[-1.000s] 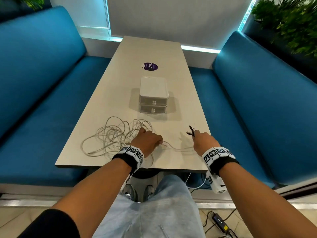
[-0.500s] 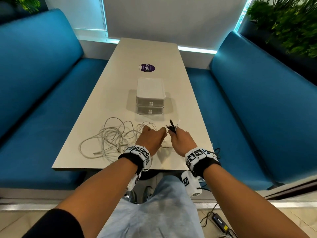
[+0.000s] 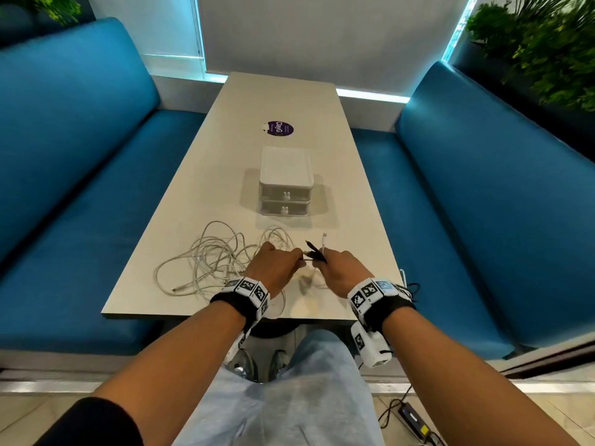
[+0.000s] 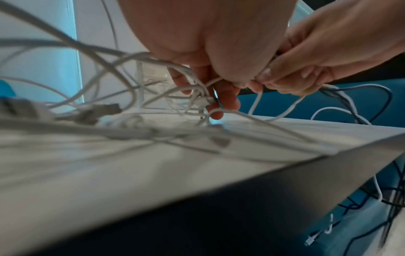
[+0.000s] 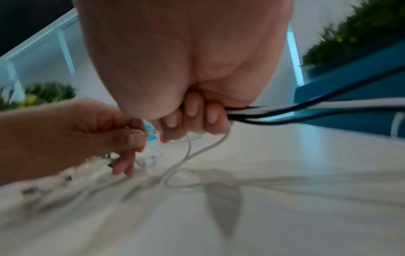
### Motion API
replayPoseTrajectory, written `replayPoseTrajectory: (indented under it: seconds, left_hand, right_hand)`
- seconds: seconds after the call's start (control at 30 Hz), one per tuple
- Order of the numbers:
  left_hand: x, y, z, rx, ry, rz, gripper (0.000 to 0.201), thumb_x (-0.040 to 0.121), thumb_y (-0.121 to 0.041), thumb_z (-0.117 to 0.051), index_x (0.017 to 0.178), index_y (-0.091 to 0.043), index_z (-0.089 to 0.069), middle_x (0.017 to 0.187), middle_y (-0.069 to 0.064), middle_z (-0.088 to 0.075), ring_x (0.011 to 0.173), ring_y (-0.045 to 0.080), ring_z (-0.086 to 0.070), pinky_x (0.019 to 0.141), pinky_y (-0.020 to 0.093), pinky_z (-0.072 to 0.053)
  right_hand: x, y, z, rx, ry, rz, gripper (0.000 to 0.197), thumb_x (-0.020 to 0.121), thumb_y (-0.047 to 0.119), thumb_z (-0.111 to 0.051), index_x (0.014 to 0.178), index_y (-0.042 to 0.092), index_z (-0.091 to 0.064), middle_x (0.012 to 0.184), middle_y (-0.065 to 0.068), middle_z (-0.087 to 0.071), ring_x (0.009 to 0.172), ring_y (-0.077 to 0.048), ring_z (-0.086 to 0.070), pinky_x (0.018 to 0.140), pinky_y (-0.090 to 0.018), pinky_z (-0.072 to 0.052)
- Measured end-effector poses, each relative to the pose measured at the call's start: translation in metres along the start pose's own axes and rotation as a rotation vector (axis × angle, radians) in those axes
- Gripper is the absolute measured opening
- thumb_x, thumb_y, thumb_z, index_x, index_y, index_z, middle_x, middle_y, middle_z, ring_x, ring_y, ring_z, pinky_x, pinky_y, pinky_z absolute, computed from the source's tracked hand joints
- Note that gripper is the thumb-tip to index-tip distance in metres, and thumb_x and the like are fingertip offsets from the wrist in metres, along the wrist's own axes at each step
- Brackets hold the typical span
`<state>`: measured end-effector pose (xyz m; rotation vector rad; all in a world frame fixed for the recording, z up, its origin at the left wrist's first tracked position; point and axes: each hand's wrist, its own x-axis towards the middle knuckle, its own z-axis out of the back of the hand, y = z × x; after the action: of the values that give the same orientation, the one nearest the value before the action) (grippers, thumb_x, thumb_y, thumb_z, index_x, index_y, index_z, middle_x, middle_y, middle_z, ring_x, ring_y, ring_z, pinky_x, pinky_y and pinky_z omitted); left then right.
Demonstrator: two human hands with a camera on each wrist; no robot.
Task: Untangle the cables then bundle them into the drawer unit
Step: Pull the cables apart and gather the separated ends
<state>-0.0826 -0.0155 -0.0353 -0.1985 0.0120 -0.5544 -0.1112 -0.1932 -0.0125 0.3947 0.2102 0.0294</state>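
Note:
A tangle of white cables (image 3: 212, 259) lies on the near left of the table (image 3: 289, 101). My right hand (image 3: 341, 268) grips a bunch of black and white cables (image 5: 285, 112), whose plug ends (image 3: 317, 251) stick up from the fist. Just left of it, my left hand (image 3: 277, 268) pinches a white cable (image 4: 219, 80) between thumb and fingers, next to the right hand (image 4: 306, 69). The white two-drawer unit (image 3: 286, 181) stands mid-table beyond both hands, drawers closed. Held cables trail off the table's right edge.
Blue padded benches (image 3: 80, 188) flank the table on both sides. A purple round sticker (image 3: 279, 128) lies beyond the drawer unit. Plants (image 3: 541, 43) stand at the back right. A black power adapter (image 3: 415, 420) and cords lie on the floor.
My right hand has moved left with its cable ends until it meets the left hand. The left hand has lifted off the tangle and pinched a white cable.

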Motion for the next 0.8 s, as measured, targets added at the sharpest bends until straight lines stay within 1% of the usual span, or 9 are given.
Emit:
replayPoseTrajectory:
  seconds: [0.07, 0.13, 0.2, 0.33, 0.4, 0.47, 0.57, 0.7, 0.8]
  left_hand:
    - [0.001, 0.012, 0.0, 0.036, 0.003, -0.029, 0.029, 0.106, -0.036, -0.031, 0.1, -0.021, -0.055, 0.089, 0.004, -0.071, 0.082, 0.028, -0.059, 0.084, 0.033, -0.028]
    - [0.001, 0.019, -0.001, 0.074, -0.001, -0.044, 0.026, 0.106, -0.033, -0.032, 0.101, -0.024, -0.056, 0.093, 0.001, -0.071, 0.086, 0.025, -0.061, 0.091, 0.036, -0.028]
    - [0.003, 0.019, -0.005, 0.097, -0.005, -0.061, 0.025, 0.106, -0.031, -0.032, 0.103, -0.024, -0.056, 0.098, -0.002, -0.069, 0.091, 0.024, -0.061, 0.095, 0.039, -0.027]
    - [0.008, 0.014, -0.009, 0.088, -0.033, -0.084, 0.023, 0.105, -0.028, -0.036, 0.112, -0.025, -0.058, 0.101, -0.002, -0.064, 0.096, 0.024, -0.059, 0.094, 0.039, -0.026]
    - [0.008, 0.019, -0.013, 0.092, -0.037, -0.093, 0.022, 0.103, -0.024, -0.04, 0.114, -0.026, -0.059, 0.1, -0.002, -0.062, 0.094, 0.024, -0.059, 0.091, 0.04, -0.027]
    - [0.008, 0.023, -0.016, 0.103, -0.023, -0.098, 0.023, 0.103, -0.023, -0.039, 0.115, -0.025, -0.058, 0.101, -0.003, -0.062, 0.093, 0.023, -0.06, 0.091, 0.039, -0.028]
    - [0.007, 0.018, -0.014, 0.119, 0.015, -0.104, 0.024, 0.098, -0.013, -0.04, 0.112, -0.024, -0.057, 0.099, -0.003, -0.06, 0.094, 0.023, -0.059, 0.092, 0.039, -0.03]
    - [0.011, 0.012, -0.015, 0.18, 0.022, -0.081, 0.026, 0.092, -0.005, -0.047, 0.106, -0.026, -0.056, 0.095, -0.003, -0.058, 0.092, 0.024, -0.058, 0.089, 0.04, -0.029]
    - [0.015, 0.007, -0.016, 0.161, 0.02, -0.072, 0.024, 0.092, -0.006, -0.048, 0.103, -0.025, -0.055, 0.092, -0.003, -0.058, 0.089, 0.025, -0.059, 0.087, 0.04, -0.027]
  right_hand:
    - [-0.001, -0.008, 0.004, -0.174, -0.033, -0.027, 0.03, 0.102, 0.036, -0.04, 0.118, 0.015, -0.054, 0.1, -0.014, -0.065, 0.087, -0.034, -0.063, 0.075, -0.042, -0.054]
    - [-0.001, -0.016, 0.009, -0.283, -0.055, -0.069, 0.03, 0.103, 0.035, -0.039, 0.12, 0.014, -0.051, 0.1, -0.013, -0.064, 0.087, -0.034, -0.064, 0.073, -0.04, -0.054]
    - [-0.001, -0.02, 0.013, -0.327, -0.062, -0.107, 0.029, 0.103, 0.033, -0.038, 0.12, 0.014, -0.05, 0.099, -0.012, -0.063, 0.086, -0.032, -0.063, 0.072, -0.04, -0.054]
    - [-0.001, -0.026, 0.019, -0.394, -0.073, -0.176, 0.023, 0.101, 0.025, -0.039, 0.12, 0.016, -0.05, 0.094, -0.008, -0.06, 0.083, -0.029, -0.062, 0.066, -0.035, -0.048]
    - [-0.004, -0.033, 0.023, -0.411, -0.069, -0.229, 0.022, 0.1, 0.022, -0.039, 0.117, 0.016, -0.05, 0.085, -0.004, -0.053, 0.077, -0.027, -0.057, 0.063, -0.034, -0.044]
    - [-0.007, -0.038, 0.025, -0.416, -0.068, -0.28, 0.019, 0.099, 0.02, -0.039, 0.112, 0.015, -0.051, 0.079, -0.001, -0.047, 0.073, -0.025, -0.053, 0.062, -0.033, -0.042]
    - [-0.009, -0.037, 0.024, -0.379, -0.099, -0.317, 0.019, 0.097, 0.017, -0.038, 0.108, 0.015, -0.054, 0.079, -0.002, -0.049, 0.073, -0.025, -0.052, 0.062, -0.033, -0.041]
    - [-0.006, -0.021, 0.021, -0.23, -0.18, -0.298, 0.02, 0.099, 0.025, -0.036, 0.108, 0.017, -0.053, 0.097, -0.009, -0.062, 0.086, -0.031, -0.061, 0.067, -0.034, -0.042]
    - [-0.004, -0.008, 0.014, -0.134, -0.204, -0.219, 0.024, 0.101, 0.031, -0.038, 0.109, 0.015, -0.054, 0.1, -0.014, -0.064, 0.09, -0.036, -0.062, 0.068, -0.036, -0.045]
